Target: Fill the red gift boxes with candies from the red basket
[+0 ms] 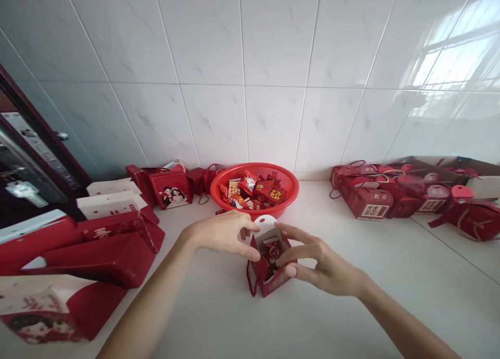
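Observation:
A small red candy box [276, 285] stands on the white counter with its top open. Red-wrapped candy [272, 252] shows inside, and a red cord handle hangs at its left side. My left hand [222, 236] holds the box's left side, thumb on the side panel and fingers curled near the white back flap [265, 222]. From the right, my right hand [316, 257] grips the box's right wall, one finger reaching over into the opening and the index finger by the back flap. Just behind the box is a red plastic basket [294, 192] of wrapped candies [250, 184].
Several red and white gift boxes [105, 255] lie along the left, with a box bearing a cartoon couple [171, 191] behind them. Closed red boxes [369, 201] cluster at the right beside a cardboard carton [484, 187]. A tiled wall [277, 130] bounds the back.

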A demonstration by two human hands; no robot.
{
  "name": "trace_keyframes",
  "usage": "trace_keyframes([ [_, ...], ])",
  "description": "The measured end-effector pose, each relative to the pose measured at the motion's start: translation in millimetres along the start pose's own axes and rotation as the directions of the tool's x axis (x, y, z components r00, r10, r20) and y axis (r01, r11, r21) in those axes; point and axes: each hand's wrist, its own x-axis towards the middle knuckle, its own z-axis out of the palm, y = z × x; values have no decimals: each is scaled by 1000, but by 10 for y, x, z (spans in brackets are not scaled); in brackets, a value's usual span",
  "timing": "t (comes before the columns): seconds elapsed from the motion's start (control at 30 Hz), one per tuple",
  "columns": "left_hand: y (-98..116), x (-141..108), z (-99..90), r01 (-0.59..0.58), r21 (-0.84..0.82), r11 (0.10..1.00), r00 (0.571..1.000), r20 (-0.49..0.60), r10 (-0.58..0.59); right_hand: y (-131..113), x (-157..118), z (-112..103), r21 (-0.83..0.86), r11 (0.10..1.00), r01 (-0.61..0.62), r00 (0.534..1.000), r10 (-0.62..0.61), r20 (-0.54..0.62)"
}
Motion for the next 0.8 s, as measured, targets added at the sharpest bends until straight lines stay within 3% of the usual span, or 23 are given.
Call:
trace_keyframes([
  [0.1,17,54,72,45,25,999,999,15,-46,92,-61,220,118,992,31,996,-21,-86],
  [0.2,49,99,141,69,40,997,997,-38,-67,150,-95,342,177,984,29,980,7,-197],
  [0.3,94,126,194,71,53,996,995,-75,-67,188,-130,372,219,976,9,952,59,-299],
  [0.47,163,166,267,-2,-11,1000,990,-142,0,211,-164,363,187,981,53,945,12,-328],
  [0.63,191,205,301,-80,-80,994,980,-191,63,275,-148,370,69,994,-86,870,108,-480],
  [0.8,174,229,286,-138,-36,990,980,-150,132,421,-123,415,107,971,-213,801,236,-549],
])
